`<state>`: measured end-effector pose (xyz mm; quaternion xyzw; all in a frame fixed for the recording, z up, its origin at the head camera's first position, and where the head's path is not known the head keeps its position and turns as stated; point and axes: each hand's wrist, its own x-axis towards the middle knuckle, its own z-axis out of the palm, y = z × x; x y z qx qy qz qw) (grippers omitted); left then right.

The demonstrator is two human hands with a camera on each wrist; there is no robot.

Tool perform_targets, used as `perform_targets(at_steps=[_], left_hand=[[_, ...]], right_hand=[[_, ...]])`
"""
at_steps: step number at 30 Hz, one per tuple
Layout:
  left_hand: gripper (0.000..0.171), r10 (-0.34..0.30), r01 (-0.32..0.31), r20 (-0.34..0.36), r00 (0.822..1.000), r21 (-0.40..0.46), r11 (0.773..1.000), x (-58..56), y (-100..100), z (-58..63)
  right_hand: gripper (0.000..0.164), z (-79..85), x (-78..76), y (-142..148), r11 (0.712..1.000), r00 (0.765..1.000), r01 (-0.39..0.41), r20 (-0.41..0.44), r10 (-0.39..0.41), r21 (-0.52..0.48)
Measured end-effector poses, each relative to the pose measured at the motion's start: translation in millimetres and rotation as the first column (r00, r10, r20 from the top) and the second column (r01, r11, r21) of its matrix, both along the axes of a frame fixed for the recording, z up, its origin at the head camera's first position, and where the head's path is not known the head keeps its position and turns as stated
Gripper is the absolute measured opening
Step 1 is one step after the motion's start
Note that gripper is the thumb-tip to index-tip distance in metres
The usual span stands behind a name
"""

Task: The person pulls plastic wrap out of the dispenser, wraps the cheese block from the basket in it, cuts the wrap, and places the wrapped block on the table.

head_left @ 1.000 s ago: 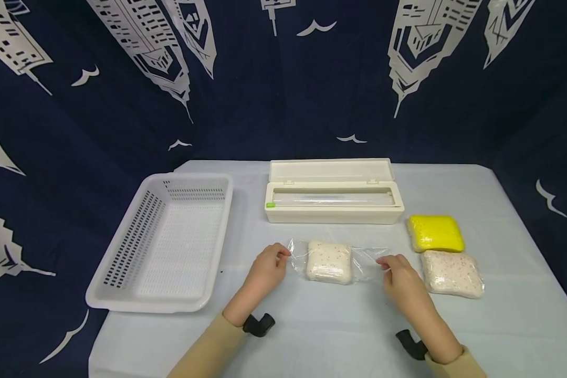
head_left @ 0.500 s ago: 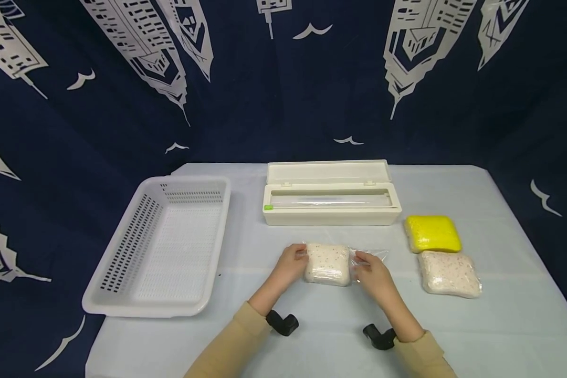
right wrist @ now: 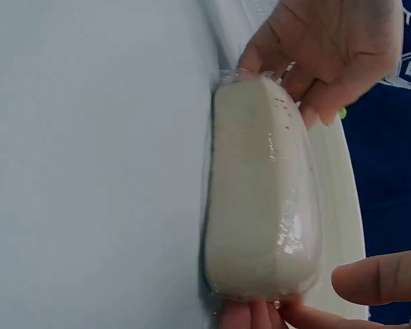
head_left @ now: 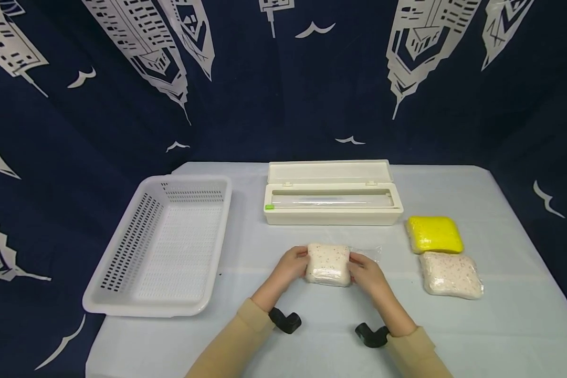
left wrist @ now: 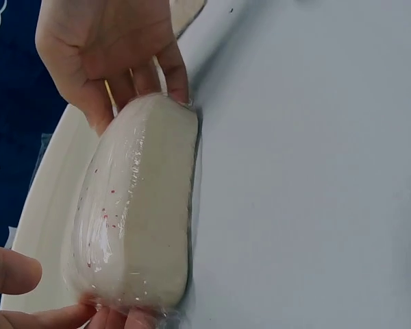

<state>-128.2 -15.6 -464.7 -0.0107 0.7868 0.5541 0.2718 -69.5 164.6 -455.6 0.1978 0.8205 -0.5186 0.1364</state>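
A white block with reddish specks (head_left: 328,262), covered in clear cling film, lies flat on the table between both hands. My left hand (head_left: 293,265) holds its left end, fingers tucked low against the film. At the right end my right hand (head_left: 366,270) does the same. In the left wrist view the left thumb (left wrist: 14,271) stands off the block; in the right wrist view the right thumb (right wrist: 373,277) does too. Behind the right fingers a loose flap of cling film (head_left: 374,254) sticks out. The block's underside is hidden.
Behind the block stands a cream cling film dispenser (head_left: 333,216), lid raised. On the left is a white plastic basket (head_left: 156,310). To the right lie a yellow wrapped block (head_left: 434,234) and another speckled wrapped block (head_left: 452,275). A white cloth covers the table (head_left: 501,336).
Both hands have moved inward from the spread film ends to the block's two ends. The film at the left is folded in; less of it shows at the right. The block has barely moved.
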Motion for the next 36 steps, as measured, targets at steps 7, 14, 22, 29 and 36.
perform_targets(at_steps=[7, 14, 22, 29, 36], left_hand=[[0.045, -0.009, 0.006, 0.066, 0.998, 0.038, 0.999, -3.6, -4, 1.4], [0.043, 0.034, -0.035, 0.067, 0.997, 0.009, 0.999, -3.9, -10, 2.8], [0.041, -0.024, 0.021, 0.104, 0.994, 0.032, 0.999, -6.2, -5, 1.0], [0.041, 0.003, -0.009, 0.065, 0.998, 0.091, 0.996, -7.5, -7, 7.5], [0.031, 0.119, -0.096, -0.078, 0.99, 0.257, 0.962, -3.4, -9, 19.2]], right_hand=[[0.049, 3.1, -2.0, 5, 0.998, 1.0, 0.011, 0.028, -0.01, -0.058], [0.045, 7.0, 2.8, 17, 0.993, 0.999, 0.035, 0.035, -0.032, -0.11], [0.044, 4.2, -1.6, 17, 0.99, 0.998, 0.007, 0.06, 0.001, -0.139], [0.052, 10.6, -5.9, 19, 0.99, 0.999, 0.021, 0.049, -0.014, -0.14], [0.061, 27.5, -3.6, 18, 0.98, 0.99, 0.123, -0.053, -0.133, -0.156]])
